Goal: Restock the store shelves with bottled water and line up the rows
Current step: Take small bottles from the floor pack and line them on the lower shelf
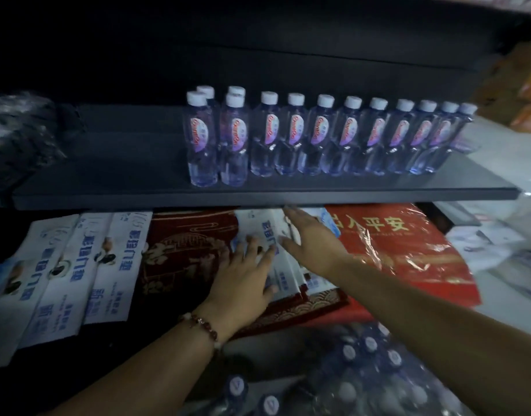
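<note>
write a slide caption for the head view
Both hands press white boxed packs below a dark shelf holding white-capped clear plastic water bottles.

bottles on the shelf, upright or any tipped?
All upright: the bottles stand on their bases on the dark shelf, white caps up, in one row, with two more behind at its left end.

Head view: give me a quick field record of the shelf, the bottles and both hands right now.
shelf: dark board, left part bare
bottles on shelf: white-capped water bottles upright in a front row on the right part; two leftmost have a second bottle behind
left hand: fingers spread flat on white-and-blue packets below the shelf
right hand: fingers straight, on the same packets
stock: wrapped pack of bottles at bottom, unopened as far as visible
</note>
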`<state>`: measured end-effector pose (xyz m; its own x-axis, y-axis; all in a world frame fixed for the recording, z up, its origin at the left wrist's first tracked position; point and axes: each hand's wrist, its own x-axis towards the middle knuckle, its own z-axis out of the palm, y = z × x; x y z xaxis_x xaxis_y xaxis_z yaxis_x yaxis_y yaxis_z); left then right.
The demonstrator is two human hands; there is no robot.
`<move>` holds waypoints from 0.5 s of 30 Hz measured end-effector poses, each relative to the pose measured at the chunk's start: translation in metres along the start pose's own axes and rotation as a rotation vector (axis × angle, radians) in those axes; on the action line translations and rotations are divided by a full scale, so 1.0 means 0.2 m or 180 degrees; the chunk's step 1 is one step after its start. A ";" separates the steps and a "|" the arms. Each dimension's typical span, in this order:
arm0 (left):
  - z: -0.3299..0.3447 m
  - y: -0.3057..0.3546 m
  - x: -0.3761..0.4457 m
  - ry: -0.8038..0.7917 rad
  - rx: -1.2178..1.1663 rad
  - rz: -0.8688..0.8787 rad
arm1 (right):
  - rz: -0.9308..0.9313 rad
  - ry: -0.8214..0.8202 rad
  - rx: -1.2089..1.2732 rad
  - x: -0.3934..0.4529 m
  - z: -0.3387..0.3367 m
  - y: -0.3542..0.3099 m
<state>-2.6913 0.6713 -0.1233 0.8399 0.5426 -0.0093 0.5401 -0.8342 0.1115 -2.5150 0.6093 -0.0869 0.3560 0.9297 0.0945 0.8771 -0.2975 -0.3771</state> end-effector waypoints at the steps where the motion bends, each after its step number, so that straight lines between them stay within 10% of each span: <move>1: 0.03 0.04 0.01 -0.0053 0.0011 0.0072 | 0.0099 -0.0101 -0.0097 -0.09 0.02 0.08; 15: 0.57 0.75 0.20 -0.0748 0.0833 0.1279 | 0.1443 -0.0889 -0.0412 -0.93 0.39 0.93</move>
<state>-2.5707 0.5575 -0.2206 0.9562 0.1637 -0.2426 0.1433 -0.9847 -0.0994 -2.4423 0.3979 -0.2468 0.6239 0.7191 -0.3061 0.6944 -0.6898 -0.2050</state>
